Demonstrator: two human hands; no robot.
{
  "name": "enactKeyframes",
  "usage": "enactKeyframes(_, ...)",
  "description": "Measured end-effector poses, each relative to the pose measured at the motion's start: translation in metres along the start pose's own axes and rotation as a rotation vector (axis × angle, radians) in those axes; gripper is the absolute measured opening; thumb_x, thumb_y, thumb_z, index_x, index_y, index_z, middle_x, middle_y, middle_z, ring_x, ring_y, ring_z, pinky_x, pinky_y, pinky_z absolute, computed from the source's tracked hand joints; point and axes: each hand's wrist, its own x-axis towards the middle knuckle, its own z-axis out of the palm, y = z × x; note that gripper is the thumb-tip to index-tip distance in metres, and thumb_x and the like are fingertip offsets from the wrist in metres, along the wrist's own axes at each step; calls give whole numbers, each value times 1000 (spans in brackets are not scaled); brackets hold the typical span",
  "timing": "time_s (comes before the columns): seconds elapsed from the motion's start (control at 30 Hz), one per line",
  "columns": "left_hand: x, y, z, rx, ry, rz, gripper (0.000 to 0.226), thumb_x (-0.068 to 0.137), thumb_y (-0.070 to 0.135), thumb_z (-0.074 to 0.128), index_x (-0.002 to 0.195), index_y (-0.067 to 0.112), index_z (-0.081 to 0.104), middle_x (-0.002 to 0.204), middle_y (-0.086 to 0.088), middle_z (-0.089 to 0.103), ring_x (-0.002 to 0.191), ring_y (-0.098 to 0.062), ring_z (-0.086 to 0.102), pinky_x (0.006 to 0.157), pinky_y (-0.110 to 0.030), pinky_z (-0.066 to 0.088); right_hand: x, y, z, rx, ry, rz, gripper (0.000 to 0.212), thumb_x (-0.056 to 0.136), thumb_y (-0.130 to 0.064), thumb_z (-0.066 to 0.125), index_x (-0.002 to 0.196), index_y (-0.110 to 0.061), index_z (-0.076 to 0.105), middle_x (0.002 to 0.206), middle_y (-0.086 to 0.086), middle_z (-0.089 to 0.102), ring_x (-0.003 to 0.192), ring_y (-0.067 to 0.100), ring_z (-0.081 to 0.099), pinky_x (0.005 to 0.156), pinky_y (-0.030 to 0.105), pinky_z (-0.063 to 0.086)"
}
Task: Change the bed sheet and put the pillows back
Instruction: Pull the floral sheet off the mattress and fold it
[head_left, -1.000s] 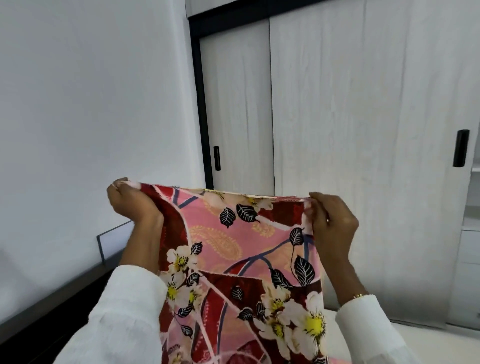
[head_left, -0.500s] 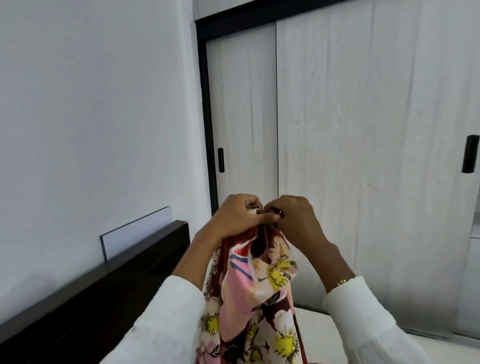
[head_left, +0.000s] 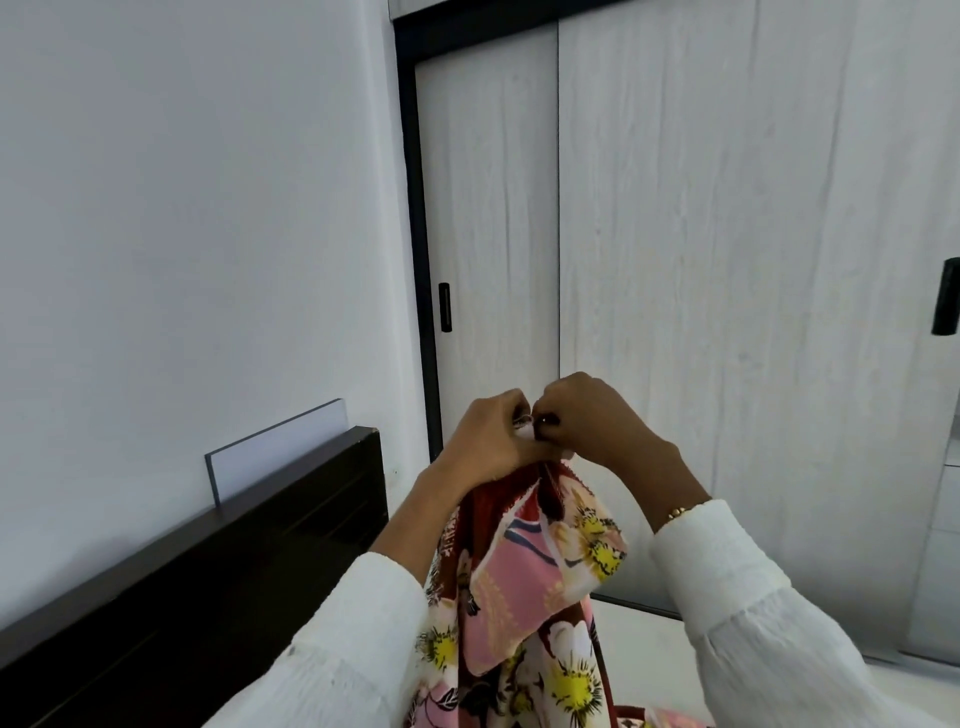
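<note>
We see a dark headboard (head_left: 208, 561) at left against the wall. Our left hand (head_left: 488, 441) and right hand (head_left: 587, 421) meet, fingers pinching the top of the flowered pink-and-red sheet (head_left: 524, 597), which hangs bunched between our sleeves before the wardrobe doors (head_left: 727, 260).

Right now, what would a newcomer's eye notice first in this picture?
The floral sheet, pink and red with yellow flowers, hanging at lower centre. The left hand and right hand pinch its top edge together in front of the pale wardrobe doors. A dark headboard stands at lower left.
</note>
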Motion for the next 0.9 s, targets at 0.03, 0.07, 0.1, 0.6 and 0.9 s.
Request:
enactKeyframes(0.03,-1,-1,3,1,34,6,39,73,35,76,95,10,56,86,-2,60,82,-19,58,75,-31,48,2,-1,-1,-37,-7,4,22,91,-19,50,92,-7,69,58,-6,37,53,7,39,48,15,20)
enactKeyframes(0.07,-1,-2,5,4,60,16,34,76,30,73,96,8,56,87,-4,61,82,-21,59,75,-33,49,3,-2,-3,-63,-6,3,22,91,-18,49,91,-6,68,58,-5,37,55,9,41,48,16,21)
enactKeyframes(0.1,-1,-3,5,12,83,28,28,79,24,70,97,6,57,89,-6,63,82,-22,59,75,-33,49,3,-2,-4,-79,2,-5,22,91,-17,48,91,-7,68,60,-4,40,58,12,44,48,16,22)
enactKeyframes(0.6,5,-24,-17,260,420,102,25,92,5,49,106,8,69,105,-9,68,96,-22,61,78,-20,36,-49,-19,89,619,158,390,20,87,-17,62,103,-12,53,91,1,58,78,16,56,61,19,47)
enactKeyframes(0.9,4,-47,-38,270,437,95,20,90,5,55,101,7,71,102,-10,70,94,-24,63,81,-20,38,-83,-95,161,870,223,435,28,87,-6,58,114,-10,61,103,1,67,92,16,63,72,8,43)
